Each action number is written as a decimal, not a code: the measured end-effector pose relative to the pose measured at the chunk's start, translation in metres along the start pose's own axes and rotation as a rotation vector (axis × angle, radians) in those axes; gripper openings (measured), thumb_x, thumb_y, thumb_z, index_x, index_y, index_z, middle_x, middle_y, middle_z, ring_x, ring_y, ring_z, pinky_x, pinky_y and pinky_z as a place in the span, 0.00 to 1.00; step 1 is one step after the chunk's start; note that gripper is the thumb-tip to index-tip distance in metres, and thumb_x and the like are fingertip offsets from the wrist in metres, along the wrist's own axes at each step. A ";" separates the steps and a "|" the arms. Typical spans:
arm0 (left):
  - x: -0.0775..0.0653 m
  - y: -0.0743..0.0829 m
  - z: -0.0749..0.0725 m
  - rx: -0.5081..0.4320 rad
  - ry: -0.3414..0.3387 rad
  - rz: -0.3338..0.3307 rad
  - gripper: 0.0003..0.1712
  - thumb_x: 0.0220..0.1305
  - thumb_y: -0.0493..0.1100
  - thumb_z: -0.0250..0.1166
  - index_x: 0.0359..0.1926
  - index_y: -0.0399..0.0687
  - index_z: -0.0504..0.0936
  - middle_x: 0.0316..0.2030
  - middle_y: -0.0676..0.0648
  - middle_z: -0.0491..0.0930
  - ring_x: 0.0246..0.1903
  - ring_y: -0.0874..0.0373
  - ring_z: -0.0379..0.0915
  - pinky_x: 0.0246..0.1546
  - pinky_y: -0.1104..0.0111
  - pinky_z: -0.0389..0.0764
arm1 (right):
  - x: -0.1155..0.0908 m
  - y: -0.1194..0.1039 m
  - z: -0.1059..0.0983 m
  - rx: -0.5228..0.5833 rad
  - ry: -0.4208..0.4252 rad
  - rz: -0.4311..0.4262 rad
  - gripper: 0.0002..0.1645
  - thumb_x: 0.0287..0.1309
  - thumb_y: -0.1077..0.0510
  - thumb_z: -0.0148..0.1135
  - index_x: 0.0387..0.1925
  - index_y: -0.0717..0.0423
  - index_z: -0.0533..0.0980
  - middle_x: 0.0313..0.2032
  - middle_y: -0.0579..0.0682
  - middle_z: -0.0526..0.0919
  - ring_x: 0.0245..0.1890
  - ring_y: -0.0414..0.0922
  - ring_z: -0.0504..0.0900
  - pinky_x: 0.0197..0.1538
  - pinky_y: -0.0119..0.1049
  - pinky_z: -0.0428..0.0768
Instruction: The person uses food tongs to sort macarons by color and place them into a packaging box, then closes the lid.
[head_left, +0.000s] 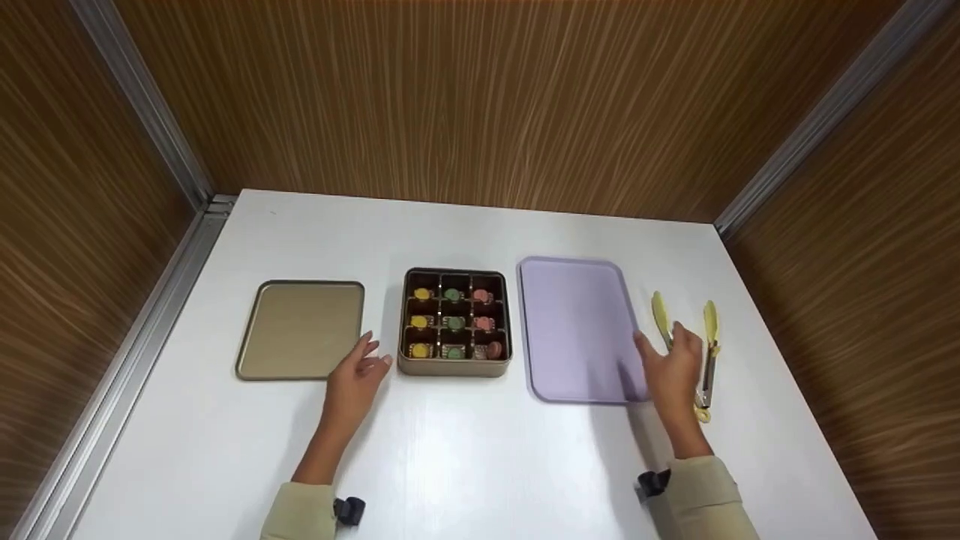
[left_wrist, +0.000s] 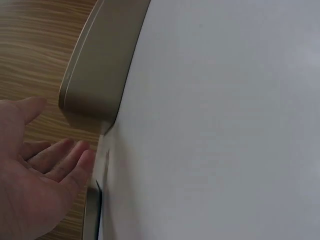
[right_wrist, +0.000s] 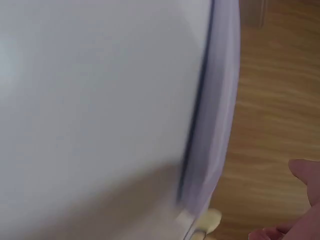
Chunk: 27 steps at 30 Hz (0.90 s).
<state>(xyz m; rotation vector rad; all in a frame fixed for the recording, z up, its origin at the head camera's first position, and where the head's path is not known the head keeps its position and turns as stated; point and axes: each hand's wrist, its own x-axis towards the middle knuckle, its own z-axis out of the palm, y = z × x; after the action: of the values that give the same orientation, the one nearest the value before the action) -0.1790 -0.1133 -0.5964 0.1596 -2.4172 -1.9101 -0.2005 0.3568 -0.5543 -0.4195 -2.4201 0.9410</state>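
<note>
My left hand (head_left: 354, 386) is held over the table between a flat bronze square lid (head_left: 300, 330) and a bronze tin (head_left: 454, 367), fingers loosely bent and holding nothing. In the left wrist view the tin's side (left_wrist: 102, 65) stands just beyond the fingers. Dark dividers split the tin into three rows of three; small macaron-like pieces (head_left: 453, 295) in yellow, green and pink sit inside. My right hand (head_left: 675, 375) hovers between a lilac tray (head_left: 577, 330) and yellow-tipped tongs (head_left: 709, 367), overlapping one tong arm in the head view. Its thumb and fingers are spread apart, with nothing between them.
The white table (head_left: 450, 465) carries all these things in one row. Brown wood-patterned panels (head_left: 450, 97) close off the back and both sides, with metal rails (head_left: 150, 112) at the corners. The tongs lie spread near the table's right edge.
</note>
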 end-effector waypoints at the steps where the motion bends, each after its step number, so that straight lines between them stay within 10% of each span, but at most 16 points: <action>1: -0.001 0.000 -0.005 0.001 0.011 0.002 0.37 0.71 0.44 0.64 0.75 0.40 0.63 0.66 0.38 0.75 0.58 0.46 0.77 0.62 0.57 0.77 | -0.002 -0.009 0.004 0.022 -0.003 -0.006 0.43 0.59 0.54 0.73 0.66 0.75 0.67 0.56 0.73 0.70 0.56 0.67 0.72 0.65 0.58 0.70; 10: -0.003 -0.003 -0.053 -0.005 0.143 0.022 0.32 0.71 0.37 0.63 0.73 0.37 0.67 0.64 0.36 0.76 0.47 0.70 0.76 0.48 0.86 0.76 | -0.031 -0.098 0.050 0.242 -0.076 -0.124 0.37 0.59 0.57 0.73 0.65 0.71 0.70 0.56 0.67 0.73 0.53 0.63 0.76 0.59 0.56 0.78; 27: 0.000 -0.023 -0.128 0.154 0.374 -0.095 0.28 0.73 0.46 0.59 0.69 0.40 0.73 0.58 0.40 0.80 0.40 0.78 0.68 0.40 0.89 0.68 | -0.082 -0.235 0.142 0.372 -0.301 -0.223 0.38 0.65 0.47 0.67 0.67 0.65 0.71 0.61 0.57 0.75 0.56 0.51 0.79 0.59 0.41 0.81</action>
<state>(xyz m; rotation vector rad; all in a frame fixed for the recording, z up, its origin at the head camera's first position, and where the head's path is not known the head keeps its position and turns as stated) -0.1644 -0.2424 -0.5887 0.5909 -2.3283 -1.5528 -0.2354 0.0757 -0.5096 0.1334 -2.4052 1.3934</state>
